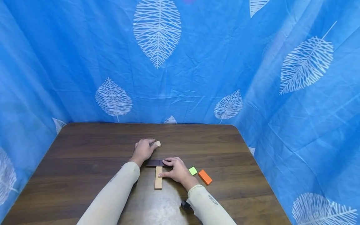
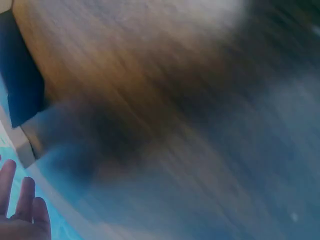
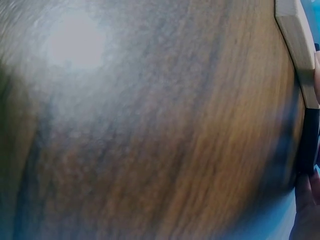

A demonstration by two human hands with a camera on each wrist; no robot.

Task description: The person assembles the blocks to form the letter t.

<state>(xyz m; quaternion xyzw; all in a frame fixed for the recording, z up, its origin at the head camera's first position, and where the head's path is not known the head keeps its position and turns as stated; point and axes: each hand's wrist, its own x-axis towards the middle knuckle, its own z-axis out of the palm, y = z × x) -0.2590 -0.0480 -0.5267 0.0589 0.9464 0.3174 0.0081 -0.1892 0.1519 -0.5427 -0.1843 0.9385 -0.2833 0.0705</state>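
My left hand (image 1: 142,151) pinches a small pale wooden block (image 1: 157,143) between thumb and forefinger, beyond a dark bar (image 1: 153,162). The bar lies crosswise, with a seam near its middle. A pale wooden plank (image 1: 158,181) meets its near side, making a T. My right hand (image 1: 177,171) rests over the bar's right part, fingertips at its far edge and thumb touching the plank; it covers the bar's right end. In the left wrist view the other fingers (image 2: 25,200) extend beside the pale block (image 2: 22,147). The right wrist view shows the plank (image 3: 299,40) at its edge.
To the right of my right hand lie a lime-green block (image 1: 192,171) and an orange block (image 1: 205,177). A brown wood-grain table (image 1: 92,147) carries everything. Blue curtains (image 1: 194,62) with white leaf prints stand behind it and along both sides.
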